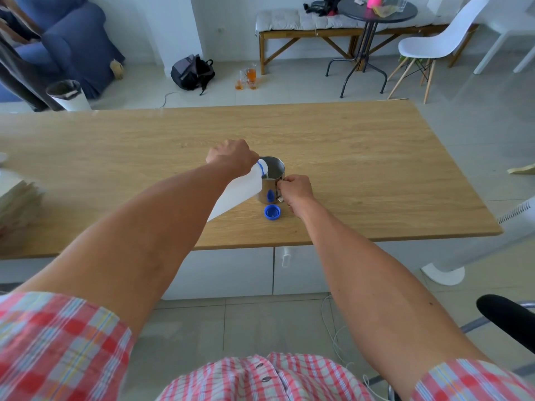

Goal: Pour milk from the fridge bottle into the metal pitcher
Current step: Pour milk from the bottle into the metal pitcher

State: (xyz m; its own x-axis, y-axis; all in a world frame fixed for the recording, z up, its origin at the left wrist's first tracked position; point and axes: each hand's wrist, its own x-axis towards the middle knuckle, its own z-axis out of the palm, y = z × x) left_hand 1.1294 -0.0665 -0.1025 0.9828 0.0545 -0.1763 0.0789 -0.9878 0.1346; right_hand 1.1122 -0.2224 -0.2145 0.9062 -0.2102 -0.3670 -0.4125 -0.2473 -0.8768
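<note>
Wooden table (376,157): left hand (231,157) grips tilted white plastic milk bottle (237,195) over shiny metal pitcher (273,180), right hand (296,189) pinching its handle, blue cap (272,212) beside.

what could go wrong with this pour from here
1. The left hand holds the white bottle steeply tilted, its mouth just over the near rim of the metal pitcher. A small slip could send milk down the outside onto the wooden table.
2. The right hand grips only the handle side, so a nudge from the bottle might tip the pitcher.
3. The blue cap lies right beside the pitcher and could get splashed.
</note>
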